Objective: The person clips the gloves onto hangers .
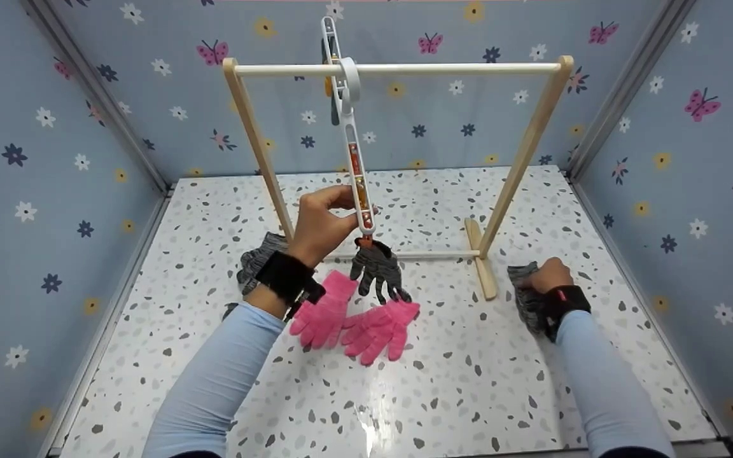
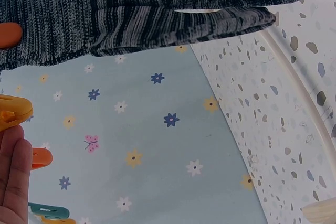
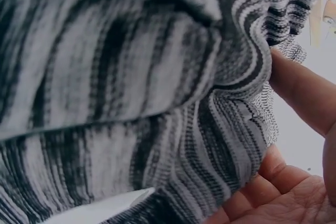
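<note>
A white clip hanger (image 1: 350, 130) with coloured clips hangs by its hook on a wooden rack's top bar. My left hand (image 1: 325, 219) holds its lower end, fingertips at a yellow clip (image 2: 14, 109) in the left wrist view. An orange clip (image 1: 366, 242) at that end bears a dark grey knitted glove (image 1: 377, 267), fingers hanging down. Over at the right of the table, my right hand (image 1: 550, 277) grips a grey striped knitted glove (image 1: 522, 286) between thumb and fingers. That glove (image 3: 226, 124) is bunched into folds in the right wrist view.
Two pink gloves (image 1: 376, 331) lie on the speckled table (image 1: 455, 394) in front of the rack. More grey knit (image 1: 255, 261) lies behind my left wrist. The wooden rack (image 1: 525, 152) stands at the back, its right foot (image 1: 481, 257) between the hands. Patterned walls enclose three sides.
</note>
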A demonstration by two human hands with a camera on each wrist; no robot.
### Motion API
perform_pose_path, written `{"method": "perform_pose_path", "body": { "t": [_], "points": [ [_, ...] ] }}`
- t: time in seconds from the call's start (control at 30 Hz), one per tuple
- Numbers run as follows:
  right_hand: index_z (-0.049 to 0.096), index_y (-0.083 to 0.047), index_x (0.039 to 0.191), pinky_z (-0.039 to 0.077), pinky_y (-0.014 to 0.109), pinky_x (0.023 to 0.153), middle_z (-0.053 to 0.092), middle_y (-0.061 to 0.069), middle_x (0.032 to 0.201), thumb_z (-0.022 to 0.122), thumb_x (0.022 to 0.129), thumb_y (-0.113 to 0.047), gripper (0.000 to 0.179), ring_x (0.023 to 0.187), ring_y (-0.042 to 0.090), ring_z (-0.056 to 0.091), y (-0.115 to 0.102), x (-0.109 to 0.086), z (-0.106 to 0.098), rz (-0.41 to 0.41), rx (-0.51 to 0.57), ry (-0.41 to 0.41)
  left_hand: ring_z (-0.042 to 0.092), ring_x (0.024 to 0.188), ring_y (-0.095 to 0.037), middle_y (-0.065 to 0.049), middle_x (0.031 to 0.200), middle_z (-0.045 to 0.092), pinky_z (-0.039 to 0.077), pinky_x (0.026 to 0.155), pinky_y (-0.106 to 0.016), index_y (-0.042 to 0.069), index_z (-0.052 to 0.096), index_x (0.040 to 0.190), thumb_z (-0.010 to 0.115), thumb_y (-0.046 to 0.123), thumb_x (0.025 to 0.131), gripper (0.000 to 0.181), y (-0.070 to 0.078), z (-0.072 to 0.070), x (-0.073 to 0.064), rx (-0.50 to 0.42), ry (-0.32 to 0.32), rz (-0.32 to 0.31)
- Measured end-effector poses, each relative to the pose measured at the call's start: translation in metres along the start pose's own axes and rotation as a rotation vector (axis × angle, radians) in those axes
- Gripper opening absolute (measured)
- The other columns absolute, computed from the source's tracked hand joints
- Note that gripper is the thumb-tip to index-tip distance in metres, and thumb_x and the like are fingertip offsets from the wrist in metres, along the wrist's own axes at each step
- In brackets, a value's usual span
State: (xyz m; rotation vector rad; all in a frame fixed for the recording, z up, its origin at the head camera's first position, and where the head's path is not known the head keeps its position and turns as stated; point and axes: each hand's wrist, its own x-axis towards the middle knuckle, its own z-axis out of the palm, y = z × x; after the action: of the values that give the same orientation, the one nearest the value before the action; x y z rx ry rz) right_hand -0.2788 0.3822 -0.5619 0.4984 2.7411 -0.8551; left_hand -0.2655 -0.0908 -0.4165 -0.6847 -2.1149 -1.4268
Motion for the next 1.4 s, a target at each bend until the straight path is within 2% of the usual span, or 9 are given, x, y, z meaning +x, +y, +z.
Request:
{"method": "perform_pose_path", "body": {
  "t": [0.2, 0.33, 0.5, 0.63, 0.73, 0.9, 1.17, 1.27, 1.4],
  "points": [
    [0.054, 0.028, 0.133, 0.056, 0.062, 0.105, 0.062, 0.045, 0.133, 0.087, 0.083, -0.025, 0.080, 0.119, 0.053, 0.066, -0.004, -0.002, 0.000, -0.003, -0.007, -0.007, 0.080, 0.083, -0.033, -0.018, 0.093, 0.083, 0.065, 0.083, -0.040, -0.004, 0.082, 0.103, 0.092, 0.005, 0.084, 0.023, 0.000, -0.002, 0.000, 0.010, -0.002, 0.007],
    [0.060, 0.026, 0.126, 0.059, 0.060, 0.097, 0.067, 0.042, 0.125, 0.088, 0.084, -0.025, 0.072, 0.104, 0.043, 0.068, -0.006, -0.004, 0.001, -0.014, -0.017, -0.009, 0.080, 0.084, -0.034, -0.018, 0.093, 0.083, 0.066, 0.083, -0.042, -0.004, 0.082, 0.103, 0.091, 0.004, 0.084, 0.022, -0.001, -0.002, -0.001, 0.010, -0.003, 0.013],
    [0.067, 0.017, 0.107, 0.058, 0.050, 0.082, 0.071, 0.024, 0.098, 0.088, 0.086, -0.025, 0.051, 0.084, 0.030, 0.060, -0.006, -0.003, 0.001, -0.020, -0.029, -0.001, 0.081, 0.085, -0.033, -0.018, 0.093, 0.083, 0.066, 0.083, -0.039, -0.005, 0.081, 0.103, 0.091, 0.003, 0.084, 0.022, -0.001, -0.002, 0.000, 0.008, -0.001, 0.023],
    [0.068, 0.006, 0.090, 0.054, 0.043, 0.073, 0.066, 0.013, 0.084, 0.088, 0.086, -0.024, 0.037, 0.078, 0.027, 0.056, -0.006, -0.005, 0.000, -0.040, -0.039, 0.006, 0.081, 0.084, -0.032, -0.018, 0.093, 0.083, 0.065, 0.083, -0.035, -0.004, 0.082, 0.103, 0.091, 0.005, 0.084, 0.023, -0.002, -0.002, 0.000, 0.023, 0.000, 0.018],
    [0.064, -0.001, 0.077, 0.049, 0.039, 0.066, 0.060, 0.007, 0.073, 0.079, 0.089, -0.017, 0.025, 0.072, 0.026, 0.052, -0.004, -0.004, 0.000, -0.068, -0.045, 0.012, 0.081, 0.084, -0.033, -0.017, 0.093, 0.083, 0.063, 0.083, -0.028, -0.004, 0.082, 0.103, 0.092, 0.006, 0.084, 0.024, -0.003, -0.002, -0.001, 0.022, -0.001, 0.015],
    [0.056, -0.009, 0.064, 0.041, 0.034, 0.059, 0.051, 0.000, 0.063, 0.071, 0.088, -0.009, 0.029, 0.065, 0.023, 0.047, 0.001, -0.001, -0.001, -0.099, -0.045, 0.020, 0.081, 0.085, -0.033, -0.018, 0.094, 0.083, 0.064, 0.083, -0.030, -0.004, 0.082, 0.103, 0.092, 0.005, 0.084, 0.023, -0.004, -0.002, -0.001, 0.030, 0.002, 0.024],
    [0.045, -0.015, 0.057, 0.034, 0.033, 0.056, 0.040, -0.004, 0.056, 0.066, 0.088, -0.002, 0.039, 0.057, 0.019, 0.038, 0.004, -0.001, -0.002, -0.146, -0.034, 0.059, 0.081, 0.084, -0.031, -0.015, 0.091, 0.083, 0.066, 0.086, -0.042, -0.002, 0.082, 0.103, 0.090, 0.005, 0.087, 0.020, -0.005, -0.003, -0.001, 0.005, -0.021, 0.032],
    [0.054, -0.010, 0.059, 0.036, 0.033, 0.057, 0.044, -0.004, 0.056, 0.069, 0.090, -0.003, 0.035, 0.057, 0.019, 0.041, 0.005, -0.002, -0.002, -0.162, -0.025, 0.075, 0.081, 0.085, -0.032, -0.014, 0.090, 0.083, 0.066, 0.088, -0.046, -0.001, 0.082, 0.102, 0.087, 0.002, 0.088, 0.015, -0.006, -0.002, 0.000, -0.024, -0.028, 0.021],
    [0.072, 0.003, 0.076, 0.042, 0.035, 0.060, 0.062, 0.005, 0.065, 0.075, 0.092, -0.006, 0.019, 0.063, 0.024, 0.052, 0.004, -0.004, -0.003, -0.152, -0.021, 0.100, 0.081, 0.085, -0.034, -0.016, 0.091, 0.083, 0.066, 0.088, -0.049, -0.001, 0.082, 0.101, 0.087, 0.001, 0.087, 0.015, -0.006, -0.001, 0.000, -0.037, -0.030, 0.011]
  ]
}}
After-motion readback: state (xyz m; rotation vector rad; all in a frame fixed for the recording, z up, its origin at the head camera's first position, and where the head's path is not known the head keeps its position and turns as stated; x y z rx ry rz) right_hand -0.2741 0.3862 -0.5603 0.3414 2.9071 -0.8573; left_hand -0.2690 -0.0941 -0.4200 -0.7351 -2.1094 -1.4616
